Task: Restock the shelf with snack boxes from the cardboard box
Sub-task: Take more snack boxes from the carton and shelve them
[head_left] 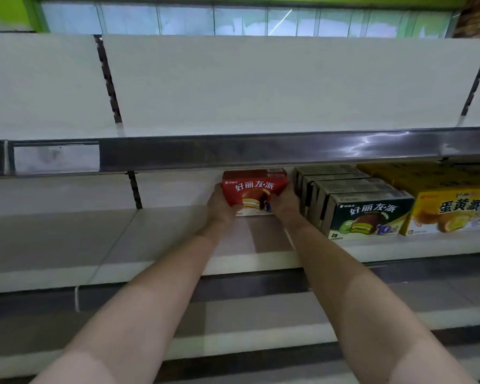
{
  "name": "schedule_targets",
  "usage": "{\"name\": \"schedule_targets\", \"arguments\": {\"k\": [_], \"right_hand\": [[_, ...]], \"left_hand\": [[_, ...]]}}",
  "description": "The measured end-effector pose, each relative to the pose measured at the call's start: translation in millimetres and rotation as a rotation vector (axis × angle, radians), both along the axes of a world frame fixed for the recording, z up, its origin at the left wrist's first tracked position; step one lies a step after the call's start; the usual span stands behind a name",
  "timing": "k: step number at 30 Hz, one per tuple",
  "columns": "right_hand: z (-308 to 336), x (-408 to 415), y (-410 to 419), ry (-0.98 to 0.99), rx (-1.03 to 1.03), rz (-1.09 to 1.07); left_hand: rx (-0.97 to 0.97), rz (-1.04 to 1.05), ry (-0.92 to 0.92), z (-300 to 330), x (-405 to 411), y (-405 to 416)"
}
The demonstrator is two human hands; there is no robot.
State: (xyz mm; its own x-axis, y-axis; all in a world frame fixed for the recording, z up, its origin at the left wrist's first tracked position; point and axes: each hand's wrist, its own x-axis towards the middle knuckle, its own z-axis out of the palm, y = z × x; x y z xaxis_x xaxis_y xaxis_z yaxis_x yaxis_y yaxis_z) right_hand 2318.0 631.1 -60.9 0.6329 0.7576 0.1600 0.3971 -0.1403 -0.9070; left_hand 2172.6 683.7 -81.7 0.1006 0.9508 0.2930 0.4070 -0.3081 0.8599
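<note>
Red snack box (254,189) sits on the shelf (155,239), gripped between left hand (219,203) and right hand (284,202).

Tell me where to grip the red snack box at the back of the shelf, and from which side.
Grip the red snack box by its two short ends, reaching in from the front. It stands upright, face forward, and the left hand and right hand already clasp those ends. The green boxes crowd its right.

— What's up above the top board?

— A green wall (14,12) with a row of pale panels (233,19) set into it.

— And that strip along the front edge?

— A grey price rail (261,151), shiny on the right, with one blank label holder (56,159) at its left end. A slotted upright (108,81) runs down the back.
</note>
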Motion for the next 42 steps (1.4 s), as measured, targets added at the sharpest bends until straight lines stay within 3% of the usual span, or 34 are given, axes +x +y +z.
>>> {"name": "schedule_targets", "arguments": {"k": [12,27,31,36,42], "right_hand": [[-1.8,5.5,3.9,0.019,-0.040,-0.025],[6.6,-16.9,-31.2,-0.242,-0.195,-0.119],[9.0,-46.8,-44.7,-0.227,-0.167,-0.126],[14.8,-116.0,-63.6,-0.303,-0.173,0.079],[8.1,-241.4,-97.6,-0.272,0.064,0.287]], "left_hand": [[-0.007,0.030,0.091,5.1,13.8,-6.5],[-0.033,0.095,0.152,24.2,-30.1,-41.2],[-0.022,0.078,0.151,26.6,-54.5,-58.1],[-0.013,0.086,0.179,24.9,-112.2,-84.5],[0.071,0.214,0.245,10.8,-228.8,-125.8]]}}
